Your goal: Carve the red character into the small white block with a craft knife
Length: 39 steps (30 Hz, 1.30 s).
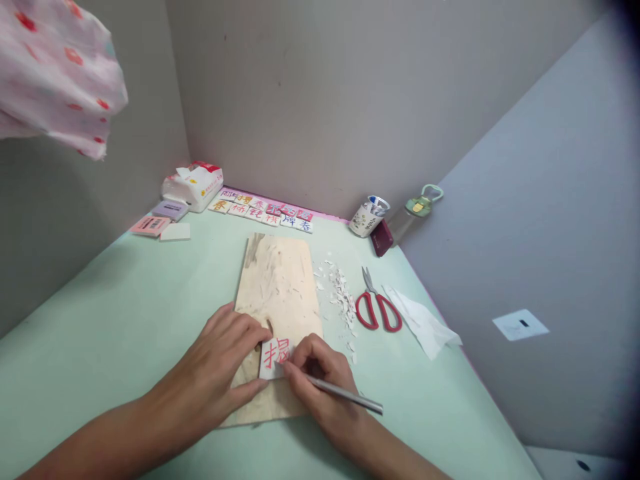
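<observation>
Hands first: left hand [220, 363] spread flat, pinning 1 small block [275, 358] w/ red character at near end of wood board [280, 293]; right hand [320, 377] pinches 1 thin metal tool [345, 395], tip at block. Block looks light, soft, likely crumbly; best held by its edges. Beyond, mid-table: chips, 1 pr red scissors [377, 308]. Far edge: approx. 10 finished blocks [265, 210].

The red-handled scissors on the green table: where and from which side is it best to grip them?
Probably by the red handle loops of the red-handled metal scissors, from the near side: the loops face the person, and the closed blades point away toward the wall.
</observation>
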{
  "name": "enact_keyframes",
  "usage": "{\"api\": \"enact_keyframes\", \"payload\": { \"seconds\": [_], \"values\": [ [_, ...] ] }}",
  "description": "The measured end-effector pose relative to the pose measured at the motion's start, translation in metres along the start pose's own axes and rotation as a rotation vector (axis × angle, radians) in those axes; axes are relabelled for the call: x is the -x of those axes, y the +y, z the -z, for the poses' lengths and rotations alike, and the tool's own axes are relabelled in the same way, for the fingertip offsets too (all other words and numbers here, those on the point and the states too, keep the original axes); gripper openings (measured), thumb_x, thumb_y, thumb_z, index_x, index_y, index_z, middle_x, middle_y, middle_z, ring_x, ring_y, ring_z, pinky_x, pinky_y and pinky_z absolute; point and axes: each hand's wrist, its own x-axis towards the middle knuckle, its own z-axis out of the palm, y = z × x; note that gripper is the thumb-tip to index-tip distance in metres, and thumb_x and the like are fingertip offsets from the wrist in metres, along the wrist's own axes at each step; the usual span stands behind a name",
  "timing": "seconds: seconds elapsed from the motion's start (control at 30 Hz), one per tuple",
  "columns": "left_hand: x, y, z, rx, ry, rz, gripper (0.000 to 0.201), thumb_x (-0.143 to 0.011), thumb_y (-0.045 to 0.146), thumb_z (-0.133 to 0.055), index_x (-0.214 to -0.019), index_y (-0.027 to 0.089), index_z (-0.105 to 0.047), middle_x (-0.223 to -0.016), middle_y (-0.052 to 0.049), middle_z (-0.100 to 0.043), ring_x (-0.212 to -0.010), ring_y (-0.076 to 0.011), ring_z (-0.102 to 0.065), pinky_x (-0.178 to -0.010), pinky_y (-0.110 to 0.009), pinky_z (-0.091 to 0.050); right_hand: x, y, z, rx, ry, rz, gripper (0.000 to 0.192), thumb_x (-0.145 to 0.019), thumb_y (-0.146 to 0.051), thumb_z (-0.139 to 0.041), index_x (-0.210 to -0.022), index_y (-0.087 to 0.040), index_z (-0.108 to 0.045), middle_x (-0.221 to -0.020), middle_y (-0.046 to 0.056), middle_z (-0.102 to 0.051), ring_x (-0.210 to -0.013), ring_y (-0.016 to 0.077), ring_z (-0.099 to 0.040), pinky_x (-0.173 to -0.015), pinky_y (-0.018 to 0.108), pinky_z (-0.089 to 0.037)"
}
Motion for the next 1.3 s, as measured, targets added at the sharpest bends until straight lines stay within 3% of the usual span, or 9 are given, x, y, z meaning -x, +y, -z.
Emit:
{"api": "enact_keyframes", "payload": {
  "seconds": [0.27,0.57,0.97,1.3],
  "values": [
    [-0.002,0.000,0.000,-0.017,0.008,-0.009,0.028,-0.095,0.024,-0.066,-0.121,0.028,-0.056,-0.112,-0.002,-0.065,-0.109,-0.0276,-0.057,-0.117,-0.053,-0.029,0.000,-0.013,0.004,0.018,-0.080,0.011,0.014,-0.086,-0.020,-0.062,-0.076,-0.023,-0.052,-0.066,-0.006,-0.047,-0.059,0.0117,-0.040,-0.054,0.024,-0.032],
    [-0.004,0.002,0.003,-0.025,0.013,-0.019,0.025,-0.096,0.026,-0.067,-0.119,0.028,-0.058,-0.111,-0.001,-0.066,-0.106,-0.0273,-0.058,-0.111,-0.049,-0.035,0.000,-0.010,0.003,0.027,-0.074,0.030,0.014,-0.086,-0.023,-0.060,-0.075,-0.022,-0.051,-0.068,-0.005,-0.048,-0.060,0.0120,-0.041,-0.056,0.025,-0.033],
    [-0.003,0.000,0.001,-0.021,0.003,-0.013,0.029,-0.095,0.024,-0.069,-0.121,0.028,-0.055,-0.112,-0.001,-0.064,-0.108,-0.0277,-0.055,-0.117,-0.053,-0.025,-0.001,-0.014,0.005,0.035,-0.144,0.073,0.018,-0.089,-0.021,-0.056,-0.076,-0.024,-0.044,-0.072,-0.005,-0.045,-0.063,0.0125,-0.039,-0.058,0.026,-0.033],
    [-0.003,-0.001,0.000,-0.024,0.015,-0.012,0.027,-0.095,0.026,-0.070,-0.118,0.029,-0.057,-0.110,0.000,-0.065,-0.106,-0.0268,-0.057,-0.116,-0.051,-0.025,-0.003,-0.016,0.009,0.011,-0.184,0.068,0.018,-0.088,-0.019,-0.056,-0.075,-0.023,-0.044,-0.070,-0.005,-0.045,-0.061,0.0118,-0.037,-0.057,0.026,-0.031]
  ]
}}
